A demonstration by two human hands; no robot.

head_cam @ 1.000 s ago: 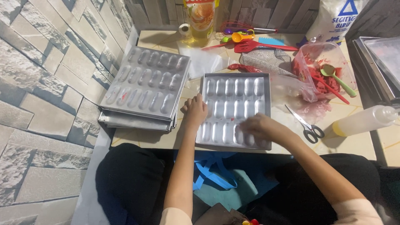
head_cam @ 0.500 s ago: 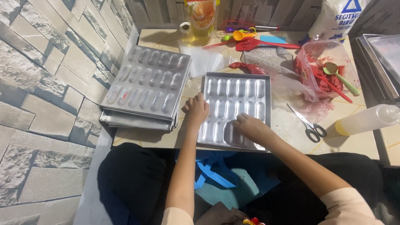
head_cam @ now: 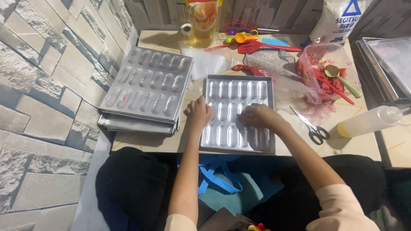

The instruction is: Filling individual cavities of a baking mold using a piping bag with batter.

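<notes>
A silver mould tray point(head_cam: 233, 96) with rows of oval hollows lies flat on the bench point(head_cam: 141, 143). The left hand point(head_cam: 198, 112) grips its left edge, fingers curled. The right hand point(head_cam: 257, 116) rests palm-down inside, fingers loosely spread, holding nothing. More stacked trays point(head_cam: 145, 87) lie just left; scissors point(head_cam: 311, 126) to the right.
</notes>
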